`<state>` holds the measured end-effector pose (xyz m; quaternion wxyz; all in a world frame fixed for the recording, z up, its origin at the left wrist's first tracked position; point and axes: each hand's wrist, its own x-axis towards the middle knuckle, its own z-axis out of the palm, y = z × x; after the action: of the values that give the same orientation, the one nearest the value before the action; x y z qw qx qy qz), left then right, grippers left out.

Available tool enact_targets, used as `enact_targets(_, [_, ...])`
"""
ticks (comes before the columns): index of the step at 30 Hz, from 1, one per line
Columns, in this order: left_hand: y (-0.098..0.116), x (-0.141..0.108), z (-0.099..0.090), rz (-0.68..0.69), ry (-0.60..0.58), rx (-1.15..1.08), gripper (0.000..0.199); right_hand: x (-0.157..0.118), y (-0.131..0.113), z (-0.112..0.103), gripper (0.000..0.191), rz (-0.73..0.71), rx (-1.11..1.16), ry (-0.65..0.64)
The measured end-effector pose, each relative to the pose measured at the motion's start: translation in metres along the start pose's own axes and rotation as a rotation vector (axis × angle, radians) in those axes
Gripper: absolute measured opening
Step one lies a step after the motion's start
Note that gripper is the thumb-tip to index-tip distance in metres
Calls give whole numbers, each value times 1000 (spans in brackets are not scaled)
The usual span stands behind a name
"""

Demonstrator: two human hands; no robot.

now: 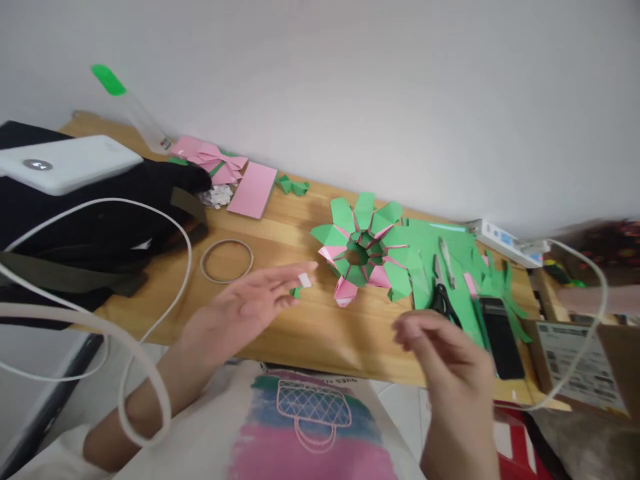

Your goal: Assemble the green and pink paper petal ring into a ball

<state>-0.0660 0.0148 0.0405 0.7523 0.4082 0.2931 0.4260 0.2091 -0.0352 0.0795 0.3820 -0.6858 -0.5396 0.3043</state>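
Note:
My left hand (245,303) is held palm up over the table, its fingers stretched out and the thumb apart from them. A small white piece (305,280), perhaps tape or backing paper, lies against its fingertips. A bit of green paper (296,292) shows just behind the fingers. My right hand (445,360) is closed in a pinch, slightly blurred; whatever sits between the fingertips, if anything, is hidden. Beyond and between both hands stands a ring-shaped paper flower (357,275) of folded green and pink petals, touched by neither hand.
Black scissors (441,297), a cutter knife (447,263) and a phone (501,337) lie right on green paper (425,243). A tape ring (227,241), pink cards (253,190) and a black bag (165,183) with a white power bank (75,163) are left. White cables (187,247) loop nearby.

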Motion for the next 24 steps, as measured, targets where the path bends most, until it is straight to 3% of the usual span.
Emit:
enact_targets(2, [-6, 1, 14, -12, -78, -214, 42, -5, -25, 28, 14, -23, 244, -237])
enact_targets(4, [-14, 2, 24, -1, -94, -320, 42, -1, -42, 52, 16, 10, 392, -373])
enact_targets(9, [-25, 1, 28, 54, -78, -300, 40, 11, -50, 73, 19, 33, 493, -409])
enact_targets(12, [-24, -3, 24, 208, 54, 115, 31, 9, -45, 70, 24, 14, 409, -406])
enact_targets(15, [-22, -6, 17, 536, 376, 787, 40, 5, -36, 62, 25, 13, 322, -448])
enact_targets(17, [-25, -5, 9, 672, 570, 1125, 45, 4, -30, 55, 24, 13, 307, -441])
enact_targets(19, [-33, -3, 1, 628, 615, 1304, 31, 4, -24, 48, 22, 4, 312, -369])
enact_targets(21, [-45, 1, -5, 468, 534, 1373, 11, 5, -20, 44, 15, -25, 308, -274])
enact_targets(24, [-59, 8, -5, 276, 460, 1451, 25, 5, -18, 43, 8, -86, 299, -212])
